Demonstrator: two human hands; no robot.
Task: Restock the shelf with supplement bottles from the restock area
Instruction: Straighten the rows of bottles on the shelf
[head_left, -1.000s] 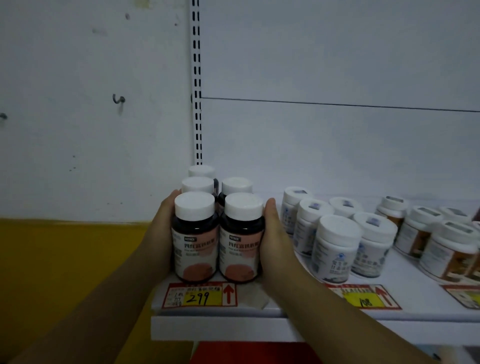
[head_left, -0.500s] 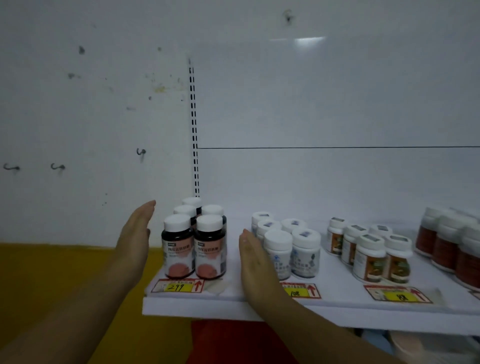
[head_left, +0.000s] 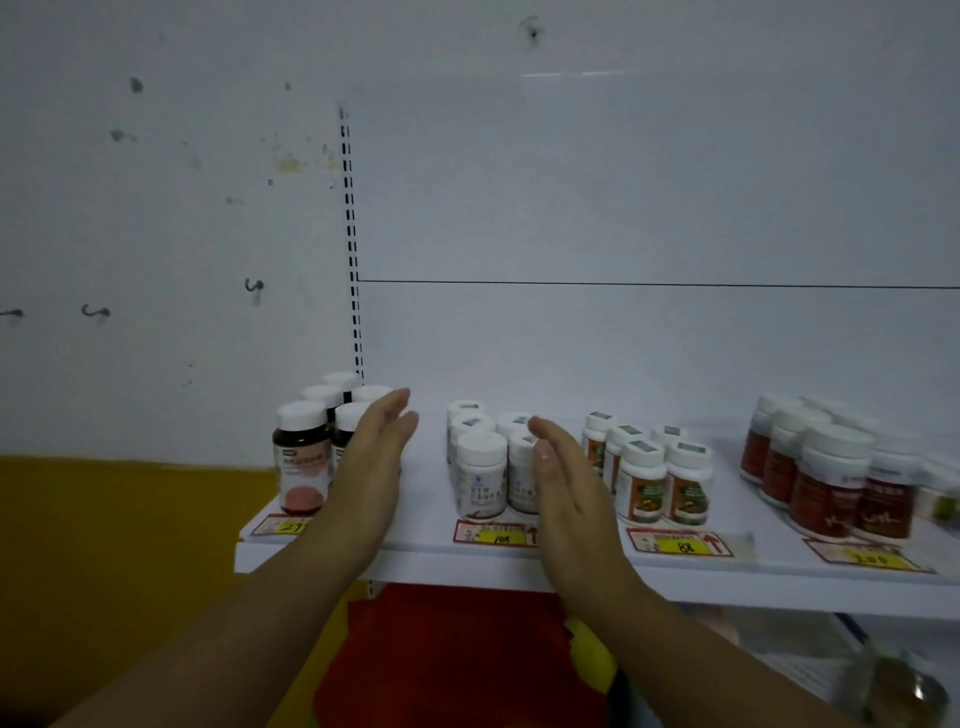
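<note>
Several dark supplement bottles (head_left: 303, 457) with white caps and pink labels stand grouped at the left end of the white shelf (head_left: 426, 558). My left hand (head_left: 375, 452) is flat and open, in front of the right side of that group, holding nothing. A group of white bottles (head_left: 480, 473) stands to the right of the gap. My right hand (head_left: 566, 483) is flat and open just to the right of the white bottles, covering part of them, empty.
Further right stand white bottles with orange labels (head_left: 644, 480) and red-labelled bottles (head_left: 826, 478). Yellow price tags (head_left: 493, 535) line the shelf's front. A slotted upright (head_left: 352, 249) rises behind. Red and yellow items (head_left: 467, 660) lie below the shelf.
Both hands let go of the dark bottles, opened flat and shifted right; they now flank the gap and the white bottles. The view pulled back and to the right.
</note>
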